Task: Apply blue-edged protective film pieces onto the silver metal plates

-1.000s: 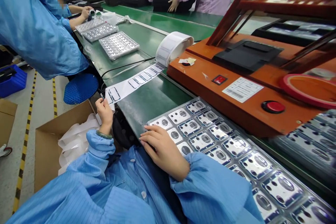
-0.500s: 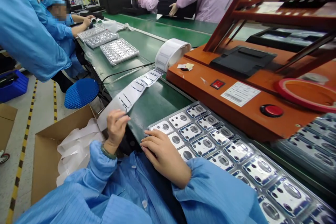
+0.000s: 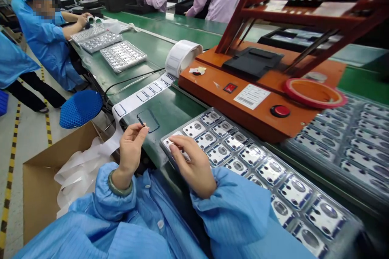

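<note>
My left hand (image 3: 130,147) pinches a thin, dark adhesive frame (image 3: 140,120), rectangular with rounded corners and see-through in the middle. It hangs above the green bench, beside a white backing strip (image 3: 129,104) that carries more such frames. My right hand (image 3: 194,164) has its fingers apart and holds nothing. Those fingers hover over the near left corner of a clear plastic tray (image 3: 349,232), or touch it; I cannot tell which. Rows of shiny metal plates (image 3: 293,191) with round holes and an oval window sit in the tray, some hidden by my right hand and sleeve.
The strip's roll (image 3: 182,57) stands against an orange machine (image 3: 209,89) with a red button. Its loose end trails into a cardboard box (image 3: 39,194) at my left. More trays (image 3: 123,54) lie farther along the bench, near a co-worker in blue. A blue stool (image 3: 80,109) stands there.
An adhesive frame now shows in my left hand, off the strip. My right hand has lifted its fingers apart. The view has turned right, and the standing person in blue has moved away.
</note>
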Motion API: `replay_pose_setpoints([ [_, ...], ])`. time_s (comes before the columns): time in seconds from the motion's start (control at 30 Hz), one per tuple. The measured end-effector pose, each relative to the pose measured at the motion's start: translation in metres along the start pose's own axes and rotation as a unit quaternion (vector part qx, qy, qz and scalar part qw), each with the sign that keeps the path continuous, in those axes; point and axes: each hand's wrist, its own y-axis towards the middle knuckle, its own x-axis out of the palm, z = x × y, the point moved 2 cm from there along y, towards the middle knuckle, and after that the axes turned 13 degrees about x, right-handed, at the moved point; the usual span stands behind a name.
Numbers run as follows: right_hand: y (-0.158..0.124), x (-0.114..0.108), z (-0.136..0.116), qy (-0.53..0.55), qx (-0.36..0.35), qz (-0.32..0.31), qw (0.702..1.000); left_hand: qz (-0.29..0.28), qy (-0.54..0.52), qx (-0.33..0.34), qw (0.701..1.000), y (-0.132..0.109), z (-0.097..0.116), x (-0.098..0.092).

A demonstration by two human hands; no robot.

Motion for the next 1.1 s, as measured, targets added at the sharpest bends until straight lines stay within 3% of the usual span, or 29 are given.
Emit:
replay_pose_setpoints([
  [0.17, 0.007, -0.013, -0.009, -0.001, 0.080, 0.032, 0.996, -0.060, -0.010, -0.052, 0.997, -0.009, 0.002, 0.007],
  [0.33, 0.009, -0.020, -0.010, 0.000, 0.123, 0.011, 0.992, -0.113, 0.002, -0.067, 0.991, -0.018, 0.005, 0.016],
  [0.57, 0.004, -0.027, -0.010, -0.024, 0.137, 0.019, 0.990, -0.149, 0.028, -0.020, 0.988, -0.020, 0.003, 0.023],
  [0.77, -0.004, -0.051, -0.027, -0.024, 0.131, 0.067, 0.989, -0.159, 0.017, 0.002, 0.987, -0.019, 0.008, 0.053],
  [0.9, -0.016, -0.071, -0.030, -0.042, 0.156, 0.106, 0.981, -0.214, -0.025, -0.022, 0.976, -0.027, 0.016, 0.074],
  [1.1, -0.031, -0.089, -0.015, -0.056, 0.213, 0.142, 0.965, -0.256, -0.058, -0.063, 0.963, -0.034, 0.015, 0.080],
])
